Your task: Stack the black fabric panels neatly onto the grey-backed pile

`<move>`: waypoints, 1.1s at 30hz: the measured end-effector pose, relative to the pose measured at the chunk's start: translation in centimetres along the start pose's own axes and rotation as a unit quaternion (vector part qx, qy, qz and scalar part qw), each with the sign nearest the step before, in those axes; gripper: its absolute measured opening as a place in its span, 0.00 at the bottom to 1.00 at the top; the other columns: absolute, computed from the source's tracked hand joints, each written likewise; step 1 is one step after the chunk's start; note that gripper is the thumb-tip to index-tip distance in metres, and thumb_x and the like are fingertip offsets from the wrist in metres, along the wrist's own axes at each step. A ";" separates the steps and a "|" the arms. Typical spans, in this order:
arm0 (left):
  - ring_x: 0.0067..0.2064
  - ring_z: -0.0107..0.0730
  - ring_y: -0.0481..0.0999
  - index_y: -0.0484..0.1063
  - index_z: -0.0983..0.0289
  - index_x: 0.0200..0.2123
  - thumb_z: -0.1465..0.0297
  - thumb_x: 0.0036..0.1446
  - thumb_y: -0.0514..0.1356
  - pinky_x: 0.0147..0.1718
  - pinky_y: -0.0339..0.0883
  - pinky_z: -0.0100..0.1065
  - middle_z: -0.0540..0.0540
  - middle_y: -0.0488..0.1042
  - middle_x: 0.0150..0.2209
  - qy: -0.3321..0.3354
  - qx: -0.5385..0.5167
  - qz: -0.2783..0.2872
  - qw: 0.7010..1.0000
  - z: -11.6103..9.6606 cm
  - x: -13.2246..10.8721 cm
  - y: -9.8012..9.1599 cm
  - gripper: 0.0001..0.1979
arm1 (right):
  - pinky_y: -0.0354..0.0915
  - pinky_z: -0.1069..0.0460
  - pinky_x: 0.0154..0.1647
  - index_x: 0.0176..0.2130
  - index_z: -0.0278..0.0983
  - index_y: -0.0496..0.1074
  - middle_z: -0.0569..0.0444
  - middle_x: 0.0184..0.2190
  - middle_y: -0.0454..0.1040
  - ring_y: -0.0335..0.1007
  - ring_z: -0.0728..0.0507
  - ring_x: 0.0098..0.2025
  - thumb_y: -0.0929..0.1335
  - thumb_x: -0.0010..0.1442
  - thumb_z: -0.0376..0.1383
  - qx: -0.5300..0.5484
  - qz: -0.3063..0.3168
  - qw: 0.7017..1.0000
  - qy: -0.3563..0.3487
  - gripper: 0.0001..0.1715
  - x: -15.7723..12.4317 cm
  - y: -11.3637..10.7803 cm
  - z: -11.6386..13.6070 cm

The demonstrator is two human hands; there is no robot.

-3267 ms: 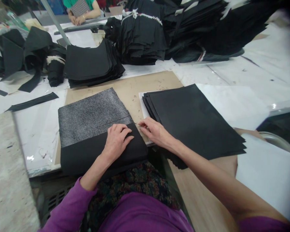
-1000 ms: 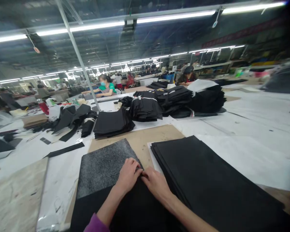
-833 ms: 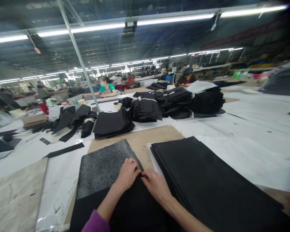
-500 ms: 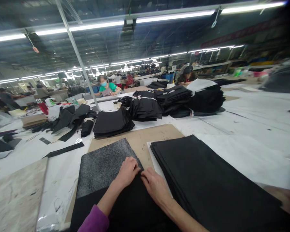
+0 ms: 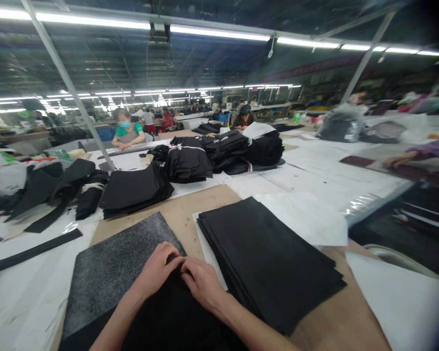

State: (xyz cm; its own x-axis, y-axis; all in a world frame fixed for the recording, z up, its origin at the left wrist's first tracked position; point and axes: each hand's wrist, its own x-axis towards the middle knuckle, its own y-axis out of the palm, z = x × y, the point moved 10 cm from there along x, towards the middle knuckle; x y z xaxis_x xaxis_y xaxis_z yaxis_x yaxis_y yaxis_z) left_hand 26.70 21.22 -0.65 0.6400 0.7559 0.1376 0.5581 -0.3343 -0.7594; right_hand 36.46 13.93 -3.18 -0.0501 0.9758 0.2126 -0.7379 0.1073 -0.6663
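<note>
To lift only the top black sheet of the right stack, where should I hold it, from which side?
Pinch its left edge, coming from the left: the stack lies flat and its sheets are fanned there, exposing single edges.

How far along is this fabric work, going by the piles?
Seemingly done: tied black bundles stacked at the back. In hand: left hand and right hand pinch the corner of a black piece lying over the grey sheet. Probably left: the flat black stack beside them.
</note>
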 end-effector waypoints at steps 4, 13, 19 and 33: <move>0.49 0.41 0.72 0.73 0.58 0.39 0.60 0.66 0.55 0.51 0.67 0.43 0.54 0.73 0.44 -0.001 -0.012 -0.006 1.000 0.6 -0.4 -0.7 0.10 | 0.62 0.49 0.60 0.40 0.41 0.70 0.50 0.64 0.63 0.68 0.43 0.60 0.67 0.62 0.29 0.068 0.043 0.997 -0.008 0.07 -0.4 -1.1 1.9; 0.61 0.43 0.67 0.68 0.57 0.58 0.55 0.63 0.61 0.62 0.56 0.43 0.57 0.71 0.58 0.062 -0.021 0.045 0.997 -2.9 -5.9 -2.2 0.23 | 0.58 0.46 0.63 0.40 0.40 0.66 0.49 0.56 0.68 0.63 0.45 0.61 0.62 0.66 0.33 0.160 0.125 0.973 -0.114 0.04 -0.7 -1.1 5.5; 0.52 0.36 0.73 0.67 0.59 0.58 0.60 0.64 0.62 0.58 0.52 0.42 0.53 0.77 0.53 0.045 0.005 0.088 0.995 0.5 -6.4 -0.8 0.21 | 0.66 0.48 0.48 0.47 0.42 0.66 0.52 0.43 0.76 0.73 0.42 0.45 0.60 0.70 0.43 0.104 0.117 0.988 -0.019 0.11 -0.2 1.8 1.5; 0.47 0.38 0.68 0.69 0.56 0.57 0.52 0.60 0.63 0.60 0.42 0.46 0.50 0.76 0.37 -0.015 0.114 0.065 0.991 7.0 -11.1 -5.7 0.26 | 0.70 0.39 0.52 0.52 0.40 0.66 0.41 0.48 0.79 0.73 0.31 0.56 0.66 0.63 0.50 -0.015 0.058 0.995 0.077 0.23 1.0 3.6 -2.7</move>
State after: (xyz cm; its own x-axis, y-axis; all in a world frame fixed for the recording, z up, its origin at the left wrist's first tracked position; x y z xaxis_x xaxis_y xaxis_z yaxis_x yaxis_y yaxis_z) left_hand 12.73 18.66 -2.29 0.6804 0.7328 0.0119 0.3351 -0.2966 -0.8943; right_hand 35.55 15.80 -7.32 -0.0283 0.9993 0.0233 -0.7129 -0.0038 -0.7013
